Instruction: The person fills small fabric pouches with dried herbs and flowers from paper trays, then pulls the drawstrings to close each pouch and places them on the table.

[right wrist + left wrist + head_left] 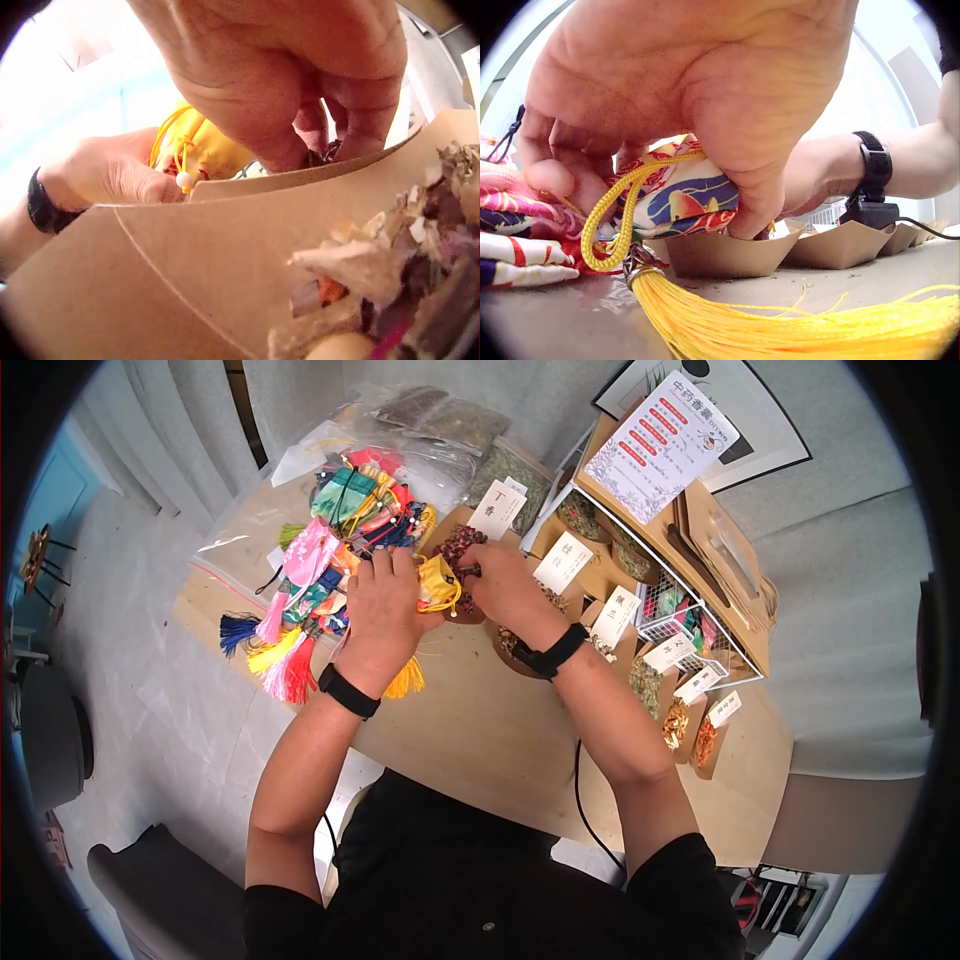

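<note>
My left hand (385,605) grips a small drawstring pouch (682,199) with a fish-and-wave pattern, fingers and thumb curled round it. The pouch has a yellow top, a yellow cord (604,225) and a long yellow tassel (765,322) trailing over the table. Just right of it, my right hand (515,595) reaches down into a brown paper tray of dark red dried flower buds (460,547). In the right wrist view its thumb and fingers pinch some dark dried buds (326,154) at the tray's rim.
A colourful pile of tasselled pouches (345,510) lies left of the hands. More paper trays of dried herbs, each with a label card (615,617), run down the right side. A wooden shelf unit (640,540) with a printed sign (662,448) stands behind them.
</note>
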Motion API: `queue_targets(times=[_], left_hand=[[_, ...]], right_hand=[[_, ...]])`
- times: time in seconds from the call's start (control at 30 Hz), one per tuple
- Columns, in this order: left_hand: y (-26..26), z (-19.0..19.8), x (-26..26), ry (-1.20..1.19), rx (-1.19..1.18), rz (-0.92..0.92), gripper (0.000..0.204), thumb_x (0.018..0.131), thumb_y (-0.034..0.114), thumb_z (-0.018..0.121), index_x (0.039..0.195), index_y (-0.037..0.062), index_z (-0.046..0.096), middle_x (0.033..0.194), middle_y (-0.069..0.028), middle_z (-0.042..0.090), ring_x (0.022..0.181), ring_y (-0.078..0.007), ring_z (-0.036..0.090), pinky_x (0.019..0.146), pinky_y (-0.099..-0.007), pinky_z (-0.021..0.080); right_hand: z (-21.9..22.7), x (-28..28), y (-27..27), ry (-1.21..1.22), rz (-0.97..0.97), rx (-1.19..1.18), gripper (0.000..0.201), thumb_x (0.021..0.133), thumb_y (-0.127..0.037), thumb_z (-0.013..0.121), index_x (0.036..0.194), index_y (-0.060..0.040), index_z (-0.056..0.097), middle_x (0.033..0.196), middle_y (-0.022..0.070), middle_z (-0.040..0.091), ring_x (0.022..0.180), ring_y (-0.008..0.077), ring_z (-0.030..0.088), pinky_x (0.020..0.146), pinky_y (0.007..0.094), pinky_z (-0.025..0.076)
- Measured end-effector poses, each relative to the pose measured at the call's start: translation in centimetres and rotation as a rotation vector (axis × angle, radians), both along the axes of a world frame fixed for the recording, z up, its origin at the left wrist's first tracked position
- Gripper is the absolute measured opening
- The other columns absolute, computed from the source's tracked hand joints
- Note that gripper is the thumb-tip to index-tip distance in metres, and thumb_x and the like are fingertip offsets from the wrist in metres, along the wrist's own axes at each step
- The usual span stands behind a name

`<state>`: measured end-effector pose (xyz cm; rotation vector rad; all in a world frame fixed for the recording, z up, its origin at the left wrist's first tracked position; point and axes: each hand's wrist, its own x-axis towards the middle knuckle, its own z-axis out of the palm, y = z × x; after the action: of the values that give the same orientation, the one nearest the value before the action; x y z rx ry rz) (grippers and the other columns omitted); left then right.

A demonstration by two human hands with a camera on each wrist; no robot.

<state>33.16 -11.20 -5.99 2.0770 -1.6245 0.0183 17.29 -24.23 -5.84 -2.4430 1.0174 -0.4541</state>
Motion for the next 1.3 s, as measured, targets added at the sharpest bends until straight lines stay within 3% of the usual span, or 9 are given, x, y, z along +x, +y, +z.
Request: queue_targets(times=[0.13, 0.43, 0.53, 0.63, 0.83, 1.03, 1.3], left_hand=[[-0.1, 0.5, -0.1, 0.009, 0.025, -0.015, 0.075, 0.06, 0.03, 0.096, 0.117, 0.0059, 0.055, 0.111, -0.0133, 0.061, 0.106, -0.0356, 0.061, 0.087, -0.0476, 0.051], [-1.6, 0.6, -1.2, -0.035, -0.042, -0.014, 0.074, 0.058, 0.03, 0.097, 0.114, 0.0059, 0.054, 0.108, -0.013, 0.06, 0.103, -0.0339, 0.061, 0.086, -0.0445, 0.052], [-2.1, 0.7, -2.0, -0.055, -0.057, 0.009, 0.075, 0.058, 0.03, 0.097, 0.113, 0.0051, 0.054, 0.107, -0.0128, 0.059, 0.102, -0.0335, 0.06, 0.085, -0.0441, 0.051], [-2.0, 0.7, -2.2, -0.076, -0.075, -0.006, 0.075, 0.058, 0.03, 0.097, 0.112, 0.0045, 0.053, 0.107, -0.0129, 0.058, 0.101, -0.0329, 0.059, 0.084, -0.0441, 0.051], [-1.8, 0.7, -2.1, -0.049, -0.089, -0.016, 0.074, 0.058, 0.03, 0.097, 0.111, 0.0048, 0.052, 0.107, -0.0132, 0.057, 0.1, -0.0323, 0.058, 0.084, -0.044, 0.05], [-1.6, 0.9, -2.2, -0.054, -0.072, -0.024, 0.072, 0.06, 0.03, 0.096, 0.111, 0.0047, 0.052, 0.107, -0.0138, 0.057, 0.101, -0.0334, 0.058, 0.085, -0.0438, 0.05], [-1.7, 0.7, -2.1, -0.036, -0.058, -0.029, 0.074, 0.06, 0.031, 0.097, 0.112, 0.0042, 0.052, 0.109, -0.0145, 0.057, 0.102, -0.0339, 0.058, 0.087, -0.0443, 0.05]], right_hand=[[2.6, -0.2, 0.2, -0.041, -0.079, 0.185, 0.02, 0.082, -0.005, 0.077, 0.101, 0.0009, 0.076, 0.096, 0.0221, 0.075, 0.092, 0.038, 0.072, 0.086, 0.0434, 0.057], [6.8, 0.1, -0.9, -0.217, -0.055, 0.63, 0.017, 0.086, -0.004, 0.074, 0.101, 0.0046, 0.076, 0.086, 0.012, 0.074, 0.066, 0.0152, 0.071, 0.062, 0.031, 0.057], [6.9, 0.3, -1.3, -0.126, 0.002, 0.58, 0.025, 0.087, -0.007, 0.075, 0.106, 0.0093, 0.075, 0.09, 0.0081, 0.075, 0.075, 0.0125, 0.069, 0.068, 0.0275, 0.057], [5.9, 0.3, -1.9, -0.131, 0.018, 0.462, 0.028, 0.082, -0.008, 0.075, 0.105, 0.0084, 0.076, 0.089, 0.0129, 0.076, 0.072, 0.0169, 0.072, 0.068, 0.0303, 0.057], [6.6, 0.3, -1.7, -0.111, -0.007, 0.565, 0.032, 0.081, -0.011, 0.077, 0.106, 0.0086, 0.076, 0.089, 0.0133, 0.076, 0.074, 0.0175, 0.072, 0.07, 0.0311, 0.058], [6.9, 0.6, -1.8, -0.114, -0.06, 0.524, 0.023, 0.08, -0.011, 0.078, 0.095, 0.007, 0.078, 0.081, 0.0121, 0.076, 0.071, 0.0175, 0.072, 0.068, 0.0309, 0.058], [7.8, 1.1, -1.3, -0.049, -0.109, 0.461, 0.022, 0.087, -0.011, 0.075, 0.098, 0.0078, 0.077, 0.084, 0.0086, 0.075, 0.074, 0.0132, 0.069, 0.069, 0.0282, 0.056]])
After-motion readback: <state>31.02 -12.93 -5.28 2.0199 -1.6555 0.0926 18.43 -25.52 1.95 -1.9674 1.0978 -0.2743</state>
